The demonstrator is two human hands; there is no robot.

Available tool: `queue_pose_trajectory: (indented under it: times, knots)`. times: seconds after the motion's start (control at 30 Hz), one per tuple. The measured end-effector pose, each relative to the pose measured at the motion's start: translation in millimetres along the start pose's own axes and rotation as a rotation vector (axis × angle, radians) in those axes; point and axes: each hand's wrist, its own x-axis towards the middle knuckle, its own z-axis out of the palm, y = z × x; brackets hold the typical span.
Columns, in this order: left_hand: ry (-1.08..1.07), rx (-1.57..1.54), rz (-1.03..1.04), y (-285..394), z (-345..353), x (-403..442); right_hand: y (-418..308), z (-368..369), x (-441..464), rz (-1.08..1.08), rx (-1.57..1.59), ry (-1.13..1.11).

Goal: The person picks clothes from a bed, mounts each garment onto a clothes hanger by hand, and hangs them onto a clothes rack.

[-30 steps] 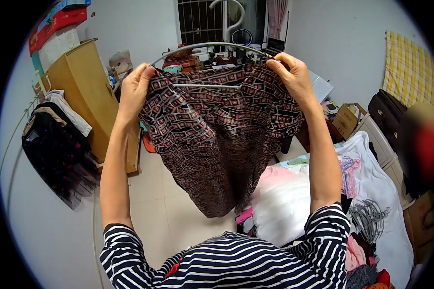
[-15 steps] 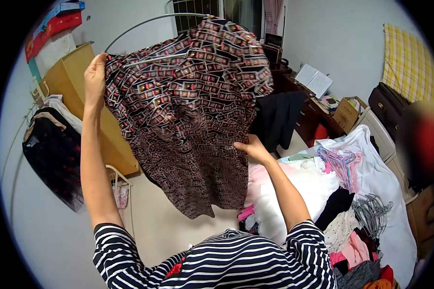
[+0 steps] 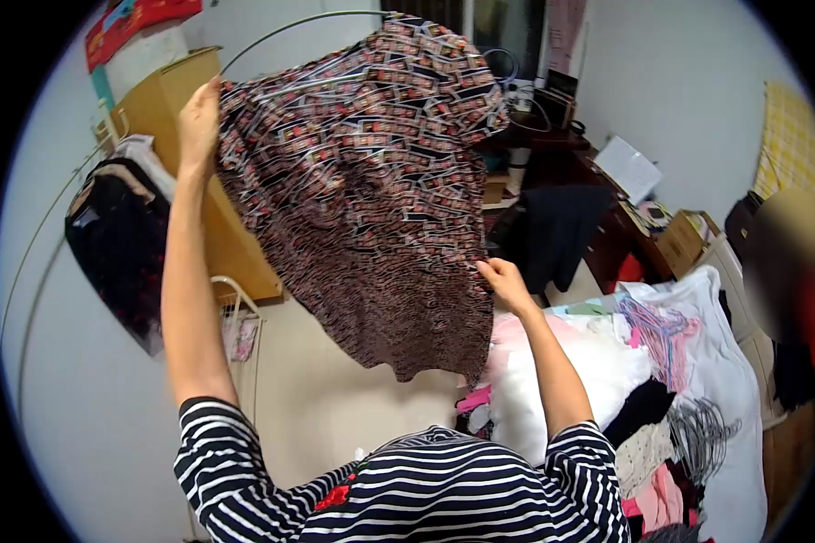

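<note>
A short-sleeved shirt (image 3: pixel 362 208) with a dark, busy print of small rectangles hangs spread out in front of me. A grey wire hanger (image 3: pixel 290 25) arches above its shoulder line, and its lower bar shows at the neck opening. Up at the shirt's left shoulder, my left hand (image 3: pixel 200 127) is closed on the cloth at the hanger's end. My right hand (image 3: pixel 509 285) pinches the shirt's right side edge, well below the sleeve. Whether the hanger's far end sits inside the right shoulder is hidden by the cloth.
To the right, a bed (image 3: pixel 738 407) bears pink hangers (image 3: pixel 656 330), grey hangers (image 3: pixel 704 439), a white pillow (image 3: pixel 570 362) and heaped clothes. Dark garments (image 3: pixel 118 244) hang on a rail at left, near a wooden cabinet (image 3: pixel 177 100). Another person (image 3: pixel 792 271) is at far right.
The view has shifted, so the room sits further right and the shirt a little higher. The shirt's lower part has swung slightly right. Both hands keep their grip.
</note>
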Motion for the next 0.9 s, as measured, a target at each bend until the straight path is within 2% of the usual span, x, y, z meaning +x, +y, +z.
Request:
queue_pose_trajectory:
  times: [0.03,0.1,0.17,0.3,0.37,0.5,0.6,0.67,0.7,0.73,0.77,0.8,0.83,0.9]
  knots:
    - [0.019,0.013,0.036,2,2,-1,1,0,1,-0.040,-0.126,0.063]
    - [-0.014,-0.065,0.033,3,4,1,-4,5,0,0.009,-0.146,0.178]
    - [-0.075,-0.060,-0.033,3,2,2,-12,7,-2,0.043,-0.140,0.200]
    - [-0.079,-0.114,-0.020,8,3,-2,4,14,4,0.092,-0.172,0.274]
    - [-0.079,-0.109,-0.062,14,3,-3,16,23,7,-0.025,-0.165,0.447]
    - [-0.086,-0.140,-0.044,22,5,-5,-42,48,-17,-0.302,-0.249,0.593]
    - [-0.146,-0.212,-0.036,26,8,-3,-86,78,-37,-0.587,-0.251,0.477]
    - [-0.166,-0.217,-0.028,30,8,-3,-100,107,-48,-0.755,-0.222,0.211]
    - [-0.171,-0.218,-0.029,32,9,-2,-108,124,-53,-0.793,-0.222,0.070]
    - [-0.168,-0.229,-0.034,33,9,-2,-118,137,-58,-0.725,-0.158,-0.146]
    - [-0.165,-0.240,-0.039,34,9,-2,-120,155,-61,-0.736,-0.168,-0.263]
    - [-0.169,-0.240,-0.036,36,12,-2,-117,171,-63,-0.762,-0.191,-0.281]
    - [-0.180,-0.249,-0.044,37,11,-1,-127,183,-67,-0.681,-0.243,-0.356]
    - [-0.190,-0.256,-0.049,38,9,0,-142,195,-70,-0.774,-0.424,-0.368]
